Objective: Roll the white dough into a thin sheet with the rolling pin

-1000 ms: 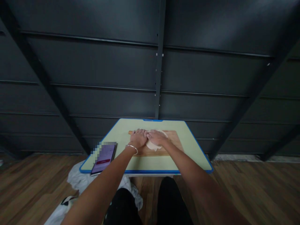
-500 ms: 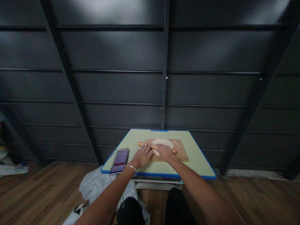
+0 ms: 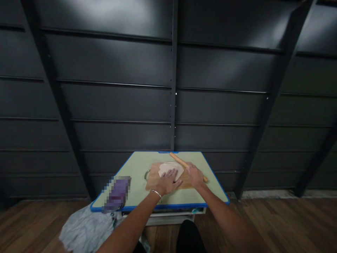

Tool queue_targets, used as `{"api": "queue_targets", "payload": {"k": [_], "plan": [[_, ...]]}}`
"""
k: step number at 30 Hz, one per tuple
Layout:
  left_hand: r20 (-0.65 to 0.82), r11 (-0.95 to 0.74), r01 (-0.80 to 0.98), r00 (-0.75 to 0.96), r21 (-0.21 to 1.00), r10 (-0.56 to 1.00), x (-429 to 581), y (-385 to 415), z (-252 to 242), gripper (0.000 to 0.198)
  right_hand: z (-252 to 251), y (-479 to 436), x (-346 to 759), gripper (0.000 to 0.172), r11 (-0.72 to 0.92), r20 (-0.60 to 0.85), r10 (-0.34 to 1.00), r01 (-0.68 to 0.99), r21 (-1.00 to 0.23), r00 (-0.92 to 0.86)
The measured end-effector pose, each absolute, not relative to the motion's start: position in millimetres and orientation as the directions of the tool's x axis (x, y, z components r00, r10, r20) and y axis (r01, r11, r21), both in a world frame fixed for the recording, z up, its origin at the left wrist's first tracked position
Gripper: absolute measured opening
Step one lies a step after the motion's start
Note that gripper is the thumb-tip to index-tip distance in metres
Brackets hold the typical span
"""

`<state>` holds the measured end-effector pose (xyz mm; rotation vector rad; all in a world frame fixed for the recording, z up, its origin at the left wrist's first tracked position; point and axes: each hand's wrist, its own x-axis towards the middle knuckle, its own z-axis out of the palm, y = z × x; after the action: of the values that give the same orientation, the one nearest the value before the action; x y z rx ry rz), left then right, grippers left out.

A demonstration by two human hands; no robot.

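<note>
A pale flat round of dough (image 3: 168,168) lies on a wooden board (image 3: 154,179) on a small green table with a blue edge (image 3: 137,165). My left hand (image 3: 170,181), a metal bangle on its wrist, rests flat on the near side of the dough with fingers spread. My right hand (image 3: 194,175) is closed over a wooden rolling pin (image 3: 179,160), which lies slanted across the board's right side, off the dough.
A phone with a purple screen (image 3: 117,194) lies at the table's near left corner. A dark panelled wall with metal struts (image 3: 173,88) stands right behind the table. White cloth (image 3: 84,228) lies on the wooden floor at the left. My dark-clad knees are below.
Both hands were rolling the pin across the dough. Now the pin has swung aside to the right in my right hand, and my left hand has moved onto the dough. The board looks turned.
</note>
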<state>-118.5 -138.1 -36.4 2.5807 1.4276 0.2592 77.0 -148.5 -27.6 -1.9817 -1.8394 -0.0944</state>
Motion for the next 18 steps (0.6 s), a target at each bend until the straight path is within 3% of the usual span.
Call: {"api": "queue_targets", "payload": {"k": [5, 12, 18], "plan": [[0.065, -0.467, 0.867, 0.463, 0.175, 0.884, -95.3, -122.0, -43.0, 0.071, -31.6, -156.3, 80.1, 0.039, -0.025, 0.326, 0.935, 0.944, -0.33, 0.138], [0.126, -0.417, 0.907, 0.408, 0.058, 0.904, -79.5, -107.1, -34.8, 0.065, -34.5, -156.4, 79.9, 0.037, -0.043, 0.316, 0.937, 0.946, -0.32, 0.149], [0.123, -0.561, 0.828, 0.559, -0.023, 0.82, -65.8, -107.1, -27.0, 0.048, -34.0, -156.9, 79.4, 0.031, -0.084, 0.294, 0.939, 0.95, -0.302, 0.177]]}}
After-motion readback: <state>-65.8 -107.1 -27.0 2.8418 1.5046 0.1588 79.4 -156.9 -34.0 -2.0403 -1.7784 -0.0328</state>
